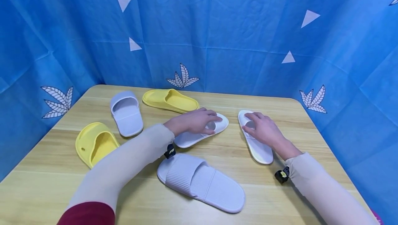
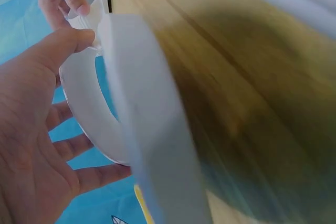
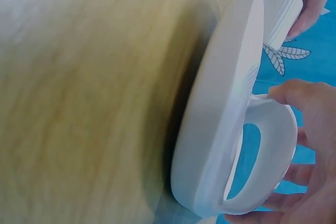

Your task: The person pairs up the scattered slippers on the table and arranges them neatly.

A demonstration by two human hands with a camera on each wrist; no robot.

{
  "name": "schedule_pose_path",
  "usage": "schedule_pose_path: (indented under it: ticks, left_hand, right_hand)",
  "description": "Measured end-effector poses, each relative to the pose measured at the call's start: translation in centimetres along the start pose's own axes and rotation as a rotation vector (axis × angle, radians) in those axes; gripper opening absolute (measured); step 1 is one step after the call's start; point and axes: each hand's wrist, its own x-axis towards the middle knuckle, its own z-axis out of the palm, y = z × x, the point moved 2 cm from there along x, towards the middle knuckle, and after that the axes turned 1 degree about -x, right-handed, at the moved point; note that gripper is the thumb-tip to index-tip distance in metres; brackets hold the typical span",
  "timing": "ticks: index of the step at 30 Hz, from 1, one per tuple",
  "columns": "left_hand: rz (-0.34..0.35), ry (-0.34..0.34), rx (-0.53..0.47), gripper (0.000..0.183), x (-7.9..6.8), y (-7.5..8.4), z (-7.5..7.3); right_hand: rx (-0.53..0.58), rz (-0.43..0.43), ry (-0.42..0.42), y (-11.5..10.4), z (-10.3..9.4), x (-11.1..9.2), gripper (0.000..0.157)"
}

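Note:
Near the middle of the table my left hand [image 1: 199,119] holds a white slipper [image 1: 188,139] by its ribbed strap. In the left wrist view the thumb meets one side of that strap [image 2: 86,87] and the spread fingers reach its other side. To the right, my right hand [image 1: 264,131] grips a second white slipper [image 1: 261,152], which points away from me. The right wrist view shows the thumb at one side of its strap [image 3: 281,145] and the fingertips at the other. A larger pale grey slipper [image 1: 217,190] lies in front, between the forearms.
A yellow slipper [image 1: 157,97] lies at the back, beside a small pale grey slipper [image 1: 129,123]. Another yellow slipper [image 1: 90,135] is at the left, partly hidden by the left sleeve. A blue curtain [image 1: 233,28] surrounds the wooden table [image 1: 46,183].

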Motion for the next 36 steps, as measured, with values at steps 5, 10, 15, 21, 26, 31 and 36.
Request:
schedule_pose_path:
  ticks: [5, 10, 15, 21, 26, 31, 36]
  left_hand:
    - [-0.036, -0.009, -0.015, 0.061, 1.0, 0.6, -0.2]
    - [-0.075, -0.019, -0.010, 0.061, 2.2, 1.0, -0.2]
    - [-0.094, -0.018, -0.003, 0.061, 3.3, 1.4, -0.1]
    - [-0.118, -0.010, -0.012, 0.061, 4.3, 1.9, -0.3]
    - [-0.139, 0.015, -0.032, 0.061, 4.9, 2.2, -0.3]
    - [-0.172, 0.052, -0.048, 0.061, 5.6, 2.5, -0.2]
    - [-0.221, 0.095, -0.055, 0.061, 6.0, 2.9, -0.3]
  right_hand:
    - [0.013, 0.007, -0.009, 0.0, -0.1, 0.0, 0.058]
    - [0.017, 0.017, -0.013, 0.0, -0.2, 0.0, 0.057]
    - [0.010, 0.025, -0.018, -0.1, -0.2, 0.0, 0.057]
    - [0.012, 0.035, -0.020, 0.0, -0.2, 0.1, 0.058]
    - [0.017, 0.038, -0.006, 0.0, -0.2, 0.1, 0.058]
    - [0.029, 0.035, 0.020, -0.1, -0.3, 0.2, 0.057]
    - [0.041, 0.052, 0.034, -0.3, -0.5, 0.3, 0.056]
